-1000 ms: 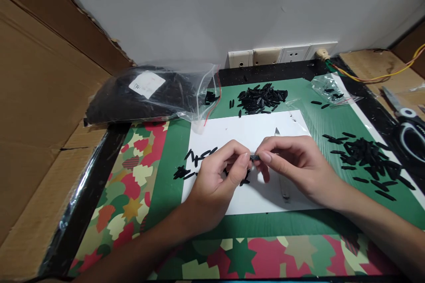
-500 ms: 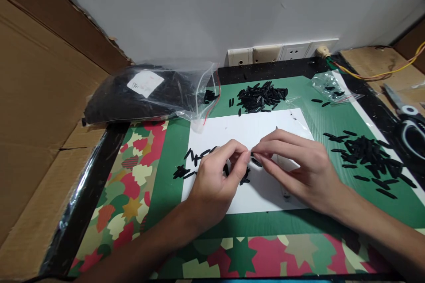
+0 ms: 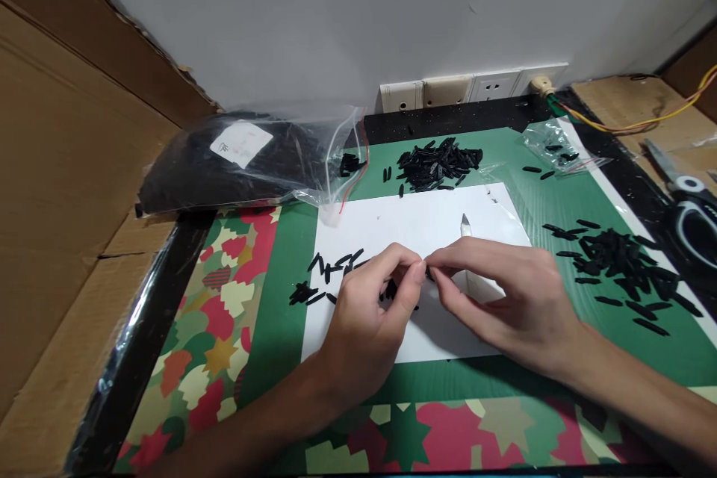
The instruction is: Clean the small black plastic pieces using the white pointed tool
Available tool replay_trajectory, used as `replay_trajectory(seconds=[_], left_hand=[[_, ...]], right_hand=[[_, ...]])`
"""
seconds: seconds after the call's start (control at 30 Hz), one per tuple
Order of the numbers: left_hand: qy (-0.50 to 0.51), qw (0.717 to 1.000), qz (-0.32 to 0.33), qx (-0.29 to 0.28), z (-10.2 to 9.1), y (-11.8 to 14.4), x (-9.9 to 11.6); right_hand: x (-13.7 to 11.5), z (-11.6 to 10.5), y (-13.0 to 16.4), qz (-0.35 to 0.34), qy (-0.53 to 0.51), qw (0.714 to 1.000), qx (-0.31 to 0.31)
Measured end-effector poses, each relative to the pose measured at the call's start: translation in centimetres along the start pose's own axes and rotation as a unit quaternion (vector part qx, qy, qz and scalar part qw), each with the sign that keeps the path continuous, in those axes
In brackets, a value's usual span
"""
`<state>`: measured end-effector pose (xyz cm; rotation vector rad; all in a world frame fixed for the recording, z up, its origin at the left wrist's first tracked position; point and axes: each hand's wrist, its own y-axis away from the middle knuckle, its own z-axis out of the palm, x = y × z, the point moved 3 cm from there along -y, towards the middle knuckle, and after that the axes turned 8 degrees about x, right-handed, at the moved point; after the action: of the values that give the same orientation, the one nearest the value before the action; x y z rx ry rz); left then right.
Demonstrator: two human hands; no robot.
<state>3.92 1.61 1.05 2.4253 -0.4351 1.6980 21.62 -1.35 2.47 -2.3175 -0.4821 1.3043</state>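
Over a white sheet of paper, my left hand and my right hand meet fingertip to fingertip, both closed in a pinch. Between them a sliver of a small black piece shows at my right fingertips; the fingers cover most of it. Similar narrow black pieces lie loose on the paper left of my left hand, and some are partly hidden beneath it. A pale, pen-like tool with a pointed grey tip lies on the paper, partly covered by my right hand.
Piles of black pieces lie at the back and at the right on a green mat. A large clear bag of dark contents rests back left. A small clear bag and scissors are on the right.
My right hand's fingers have drawn down and closer together, uncovering more of the pen-like tool's tip. Both hands still meet at about the same spot. The view has shifted slightly.
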Motion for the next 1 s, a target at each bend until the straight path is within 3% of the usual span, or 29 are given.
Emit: replay_trajectory(seconds=[0.17, 0.37, 0.57, 0.63, 0.73, 0.8, 0.9, 1.0], left_hand=[[0.138, 0.989, -0.060, 0.003, 0.2, 0.1, -0.2], [0.237, 0.970, -0.059, -0.006, 0.3, -0.4, 0.1], [0.299, 0.952, -0.055, 0.025, 0.0, -0.5, 0.3], [0.299, 0.952, -0.052, 0.037, -0.2, -0.6, 0.2], [0.294, 0.952, -0.069, 0.040, -0.5, -0.9, 0.2], [0.293, 0.952, -0.079, 0.031, -0.6, -0.9, 0.2], [0.291, 0.952, -0.090, 0.020, -0.6, -0.7, 0.2], [0.291, 0.952, -0.097, 0.012, -0.6, -0.5, 0.2]], right_hand=[[-0.6, -0.2, -0.4, 0.034, -0.049, 0.998, 0.031], [-0.3, -0.4, -0.6, 0.028, -0.068, 0.993, 0.088], [-0.5, -1.5, -1.1, -0.041, -0.065, 0.992, 0.099], [0.1, -2.4, -1.5, -0.063, -0.015, 0.996, 0.059], [2.4, -3.8, -2.0, -0.041, 0.085, 0.992, -0.087], [4.2, -4.5, -2.0, -0.030, 0.157, 0.974, -0.163], [5.7, -4.9, -1.6, -0.035, 0.188, 0.953, -0.234], [6.0, -4.6, -1.2, -0.032, 0.172, 0.948, -0.264]])
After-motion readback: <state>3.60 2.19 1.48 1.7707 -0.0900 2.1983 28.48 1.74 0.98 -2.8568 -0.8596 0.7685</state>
